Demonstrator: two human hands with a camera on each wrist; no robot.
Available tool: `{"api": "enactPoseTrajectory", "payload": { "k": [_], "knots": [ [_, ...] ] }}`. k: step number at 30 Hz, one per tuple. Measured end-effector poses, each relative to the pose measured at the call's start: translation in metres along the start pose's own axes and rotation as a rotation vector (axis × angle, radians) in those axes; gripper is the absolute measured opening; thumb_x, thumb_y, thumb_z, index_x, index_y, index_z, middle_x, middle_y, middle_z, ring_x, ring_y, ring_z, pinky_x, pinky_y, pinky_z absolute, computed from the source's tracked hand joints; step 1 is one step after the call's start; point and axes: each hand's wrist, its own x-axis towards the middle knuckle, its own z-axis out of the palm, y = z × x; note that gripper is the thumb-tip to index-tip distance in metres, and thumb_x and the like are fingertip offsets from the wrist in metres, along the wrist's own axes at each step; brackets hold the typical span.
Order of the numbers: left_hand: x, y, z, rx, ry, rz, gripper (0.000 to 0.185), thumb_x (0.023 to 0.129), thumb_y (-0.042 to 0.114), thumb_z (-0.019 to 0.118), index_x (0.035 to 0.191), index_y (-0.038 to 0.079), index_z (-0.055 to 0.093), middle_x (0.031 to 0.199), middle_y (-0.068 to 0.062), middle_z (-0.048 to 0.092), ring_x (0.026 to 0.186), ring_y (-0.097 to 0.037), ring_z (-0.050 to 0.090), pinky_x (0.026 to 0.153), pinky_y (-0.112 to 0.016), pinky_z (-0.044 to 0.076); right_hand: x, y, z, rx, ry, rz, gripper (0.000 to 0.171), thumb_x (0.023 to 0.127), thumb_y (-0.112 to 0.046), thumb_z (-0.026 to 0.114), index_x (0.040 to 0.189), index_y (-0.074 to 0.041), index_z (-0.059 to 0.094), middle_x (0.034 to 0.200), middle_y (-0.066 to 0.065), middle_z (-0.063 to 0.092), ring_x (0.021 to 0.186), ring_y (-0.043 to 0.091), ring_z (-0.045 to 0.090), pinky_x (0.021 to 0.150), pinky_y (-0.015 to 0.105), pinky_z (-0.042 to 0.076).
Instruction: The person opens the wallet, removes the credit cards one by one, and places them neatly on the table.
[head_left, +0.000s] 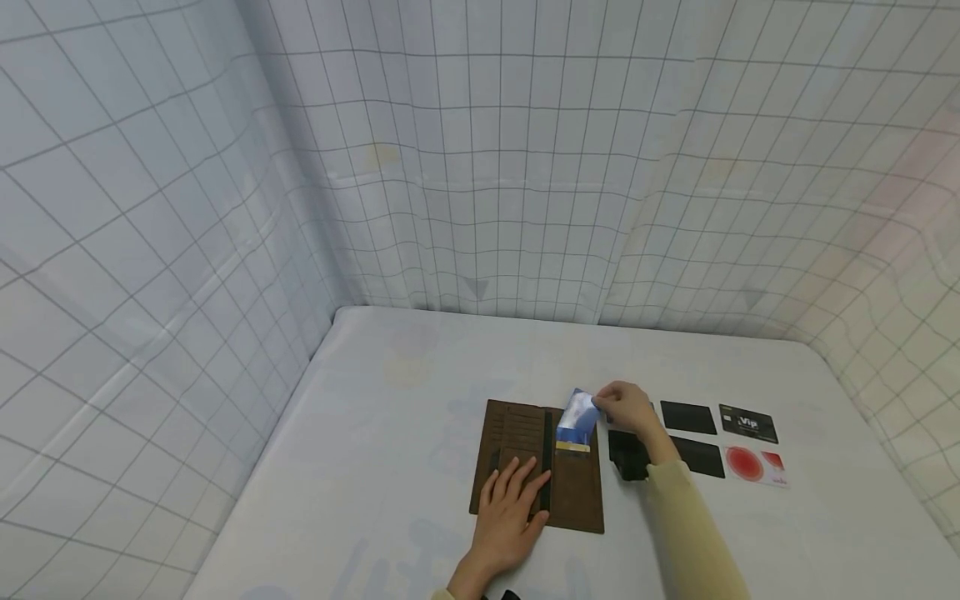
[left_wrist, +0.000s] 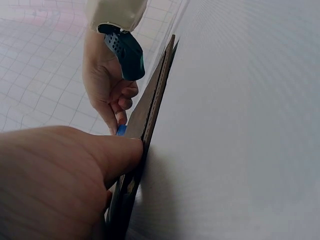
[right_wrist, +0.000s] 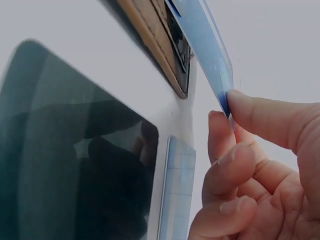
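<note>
A brown wallet [head_left: 577,500] lies unfolded on the white table, rows of card slots on its left half. My left hand [head_left: 504,521] rests on that half with spread fingers; in the left wrist view its thumb touches the wallet's edge [left_wrist: 156,95]. Over the right half, my right hand [head_left: 628,407] pinches a blue-and-white card [head_left: 579,414] by its upper right corner, between thumb and finger. The card slants, its lower end at a slot beside a yellow strip [head_left: 573,447]. How deep it sits is unclear. The right wrist view shows the pinched card [right_wrist: 207,47] close up.
Right of the wallet lie several cards: black ones [head_left: 688,417], a black Vip card [head_left: 748,423] and a red-and-white card [head_left: 753,465]. My right arm partly covers some. A light blue card [right_wrist: 177,185] lies under the right hand. Grid-patterned curtains [head_left: 480,183] surround the table.
</note>
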Motion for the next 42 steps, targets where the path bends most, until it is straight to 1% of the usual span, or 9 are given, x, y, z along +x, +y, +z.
{"api": "enactPoseTrajectory", "payload": {
  "k": [5,12,16,21,25,28,32,38,42],
  "knots": [
    [0.0,0.0,0.0,-0.003,-0.001,0.003,0.045,0.093,0.029,0.054,0.137,0.018,0.05,0.146,-0.006,0.037,0.136,-0.03,0.025,0.103,-0.055,0.02,-0.002,0.003,-0.003,0.013,-0.005,0.014,0.022,0.091,-0.02,0.063,0.095,0.001,0.064,0.084,0.009,0.062,0.073,0.021,0.055,0.06,0.031,0.047],
    [0.0,0.0,-0.001,-0.001,-0.002,0.005,0.046,0.094,0.029,0.054,0.138,0.018,0.049,0.147,-0.005,0.036,0.136,-0.03,0.025,0.103,-0.054,0.019,-0.005,0.009,-0.007,0.08,-0.015,0.06,0.026,0.091,-0.023,0.063,0.098,0.001,0.062,0.088,0.01,0.062,0.074,0.021,0.055,0.063,0.031,0.048],
    [0.0,0.001,-0.002,-0.01,-0.014,0.001,0.046,0.094,0.029,0.054,0.139,0.019,0.049,0.147,-0.005,0.035,0.137,-0.029,0.024,0.104,-0.054,0.019,-0.008,0.012,-0.011,0.113,-0.019,0.059,0.028,0.091,-0.024,0.063,0.101,0.002,0.062,0.091,0.011,0.063,0.075,0.022,0.055,0.064,0.032,0.048],
    [0.0,0.001,-0.003,-0.01,0.006,0.011,0.045,0.094,0.028,0.054,0.137,0.017,0.05,0.146,-0.006,0.037,0.135,-0.03,0.026,0.102,-0.055,0.02,-0.012,0.014,-0.014,0.143,-0.027,0.053,0.031,0.091,-0.025,0.063,0.104,0.003,0.062,0.092,0.01,0.064,0.078,0.022,0.057,0.067,0.032,0.049],
    [0.0,0.001,-0.003,-0.015,0.01,0.014,0.045,0.094,0.028,0.054,0.137,0.017,0.05,0.146,-0.007,0.037,0.135,-0.031,0.026,0.102,-0.055,0.02,-0.016,0.017,-0.016,0.177,-0.025,0.048,0.031,0.091,-0.023,0.063,0.105,0.004,0.062,0.089,0.009,0.065,0.08,0.021,0.059,0.067,0.031,0.049],
    [0.001,0.001,-0.003,-0.018,-0.002,0.008,0.045,0.095,0.029,0.053,0.138,0.017,0.049,0.146,-0.006,0.036,0.136,-0.031,0.025,0.102,-0.055,0.02,-0.018,0.018,-0.018,0.19,-0.019,0.052,0.03,0.091,-0.023,0.063,0.105,0.004,0.062,0.086,0.007,0.066,0.075,0.02,0.058,0.063,0.03,0.048],
    [0.0,0.001,-0.002,-0.015,-0.018,-0.001,0.045,0.095,0.029,0.052,0.139,0.018,0.049,0.147,-0.005,0.035,0.137,-0.03,0.024,0.103,-0.055,0.019,-0.023,0.02,-0.019,0.188,-0.015,0.062,0.032,0.092,-0.026,0.063,0.106,0.003,0.062,0.083,0.005,0.065,0.068,0.018,0.055,0.058,0.031,0.044],
    [0.0,0.0,-0.001,-0.021,-0.024,-0.003,0.045,0.096,0.03,0.051,0.139,0.019,0.048,0.148,-0.005,0.034,0.137,-0.029,0.023,0.104,-0.054,0.018,-0.031,0.022,-0.021,0.193,0.007,0.096,0.037,0.091,-0.03,0.063,0.107,0.004,0.063,0.074,0.004,0.059,0.063,0.016,0.053,0.055,0.03,0.043],
    [0.0,0.0,0.0,-0.017,-0.023,-0.002,0.045,0.096,0.03,0.051,0.139,0.019,0.048,0.148,-0.005,0.035,0.137,-0.029,0.023,0.104,-0.054,0.018,-0.038,0.023,-0.022,0.234,0.029,0.122,0.036,0.091,-0.029,0.064,0.106,0.003,0.063,0.076,0.006,0.062,0.061,0.015,0.053,0.054,0.029,0.042]
  ]
}}
